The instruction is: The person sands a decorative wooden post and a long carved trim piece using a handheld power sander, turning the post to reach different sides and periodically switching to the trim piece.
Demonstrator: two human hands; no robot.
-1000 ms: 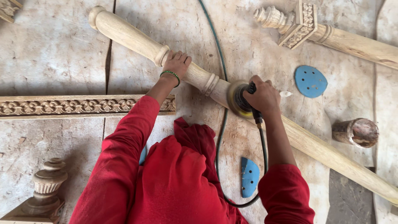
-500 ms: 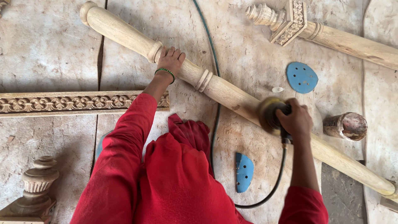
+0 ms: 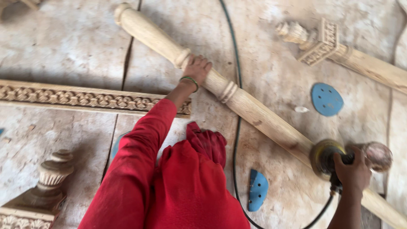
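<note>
A long turned wooden post point(image 3: 258, 116) lies diagonally across the dusty floor, from upper left to lower right. My left hand point(image 3: 197, 68) rests on top of it near a turned ring, holding it down; a green bangle circles the wrist. My right hand point(image 3: 354, 171) grips a round electric sander point(image 3: 324, 157) pressed against the post's lower stretch. The sander's dark cord point(image 3: 235, 127) runs from the top of the view down past my red clothing and loops back to the tool.
A carved wooden strip point(image 3: 85, 98) lies flat at left. Another carved post point(image 3: 335, 46) lies at upper right. A small turned piece point(image 3: 377, 156) sits beside the sander. Blue sanding pads point(image 3: 326, 99) point(image 3: 257, 190) lie on the floor. A carved baluster base point(image 3: 40, 186) stands lower left.
My right hand has slid the sander down along the post toward its lower right end. My left hand has stayed on the post near the turned ring.
</note>
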